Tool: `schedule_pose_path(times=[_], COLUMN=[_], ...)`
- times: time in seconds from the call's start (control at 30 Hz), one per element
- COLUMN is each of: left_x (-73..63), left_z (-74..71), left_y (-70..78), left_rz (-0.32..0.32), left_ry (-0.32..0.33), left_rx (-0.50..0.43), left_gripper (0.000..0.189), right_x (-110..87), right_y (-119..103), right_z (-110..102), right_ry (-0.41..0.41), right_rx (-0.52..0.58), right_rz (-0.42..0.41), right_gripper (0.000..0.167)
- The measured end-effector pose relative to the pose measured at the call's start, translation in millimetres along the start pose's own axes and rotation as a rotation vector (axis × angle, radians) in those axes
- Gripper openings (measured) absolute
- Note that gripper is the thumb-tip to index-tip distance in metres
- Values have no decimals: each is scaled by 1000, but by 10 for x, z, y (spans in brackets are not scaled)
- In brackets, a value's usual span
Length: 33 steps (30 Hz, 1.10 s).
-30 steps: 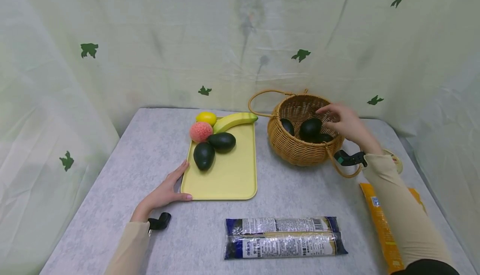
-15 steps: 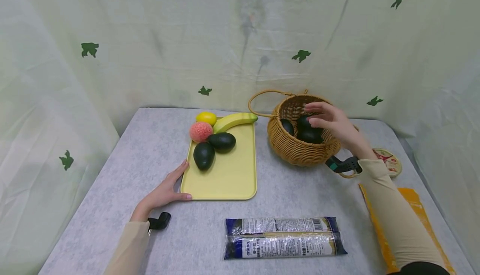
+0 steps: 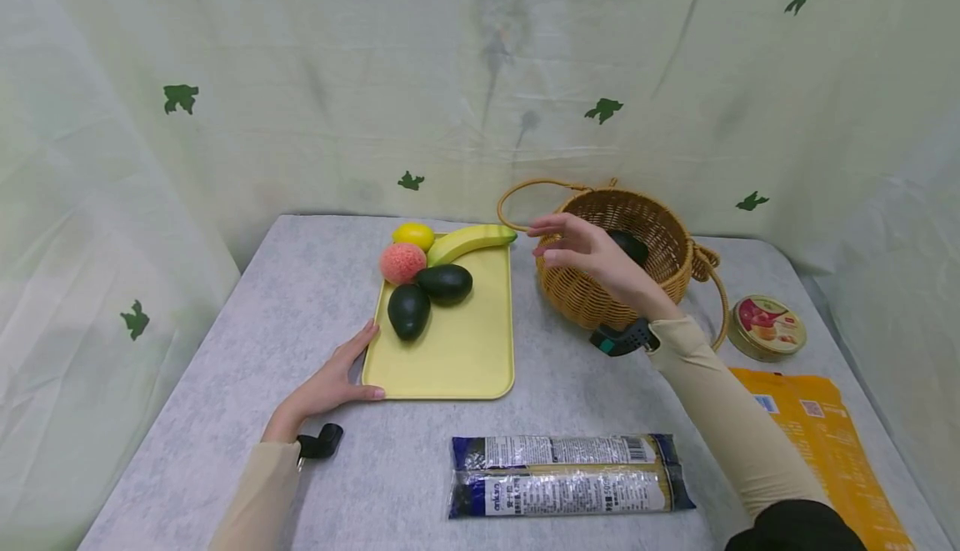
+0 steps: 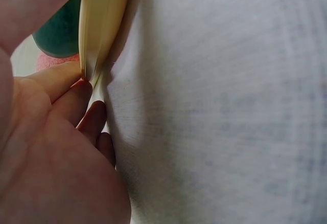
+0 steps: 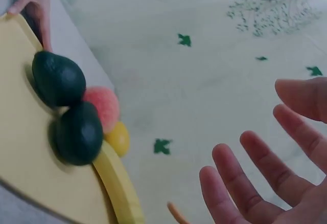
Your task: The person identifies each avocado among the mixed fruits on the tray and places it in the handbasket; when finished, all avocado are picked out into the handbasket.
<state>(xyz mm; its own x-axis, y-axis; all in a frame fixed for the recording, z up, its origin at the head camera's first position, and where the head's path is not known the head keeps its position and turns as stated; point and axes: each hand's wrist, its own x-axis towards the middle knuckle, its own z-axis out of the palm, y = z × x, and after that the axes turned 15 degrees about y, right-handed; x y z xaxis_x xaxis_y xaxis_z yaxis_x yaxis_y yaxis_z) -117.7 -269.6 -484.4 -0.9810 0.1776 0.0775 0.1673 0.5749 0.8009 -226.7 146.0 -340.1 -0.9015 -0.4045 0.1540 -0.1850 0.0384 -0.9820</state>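
Observation:
My left hand [image 3: 330, 388] rests at the near left corner of a yellow tray [image 3: 457, 368], fingers along the left edge and thumb at the front rim. Two dark green avocados [image 3: 408, 312] lie on the tray, beside a pink round fruit [image 3: 402, 263], a lemon [image 3: 413, 237] and a banana [image 3: 468, 242] at its far end. Nothing is in my right hand [image 3: 596, 263], which hovers with spread fingers over the left rim of a wicker basket [image 3: 585, 305]. Inside the basket one avocado [image 3: 628, 246] shows; the rest of its contents is hidden behind the hand.
Two noodle packets [image 3: 570, 476] lie side by side at the front. To the right are a round tin [image 3: 767, 328] and an orange pouch [image 3: 825, 434], partly under the right forearm. The basket's handles [image 3: 525, 186] stick out at its sides. A curtain hangs behind the table.
My right hand has moved left from over the basket's right side to its left rim, holding nothing. The tin and pouch show more. The left hand stays at the tray.

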Motion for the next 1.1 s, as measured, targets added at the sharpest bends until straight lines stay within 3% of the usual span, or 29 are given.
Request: schedule_pose_path(times=[0.4, 0.5, 0.73, 1.1], left_x=[4, 7, 5, -5], left_z=[8, 11, 16, 9], left_y=[-15, -21, -24, -13], left_rz=[-16, -21, -29, -31], left_ry=[3, 2, 1, 1], left_rx=[1, -2, -8, -4], left_gripper=[106, 106, 105, 104], right_x=[350, 440, 619, 861], right_y=[297, 395, 594, 886], right_z=[585, 690, 853, 995], right_ry=[-166, -186, -210, -256], right_rx=[49, 22, -79, -230], right_rz=[-37, -55, 4, -38], right_gripper=[45, 44, 48, 50])
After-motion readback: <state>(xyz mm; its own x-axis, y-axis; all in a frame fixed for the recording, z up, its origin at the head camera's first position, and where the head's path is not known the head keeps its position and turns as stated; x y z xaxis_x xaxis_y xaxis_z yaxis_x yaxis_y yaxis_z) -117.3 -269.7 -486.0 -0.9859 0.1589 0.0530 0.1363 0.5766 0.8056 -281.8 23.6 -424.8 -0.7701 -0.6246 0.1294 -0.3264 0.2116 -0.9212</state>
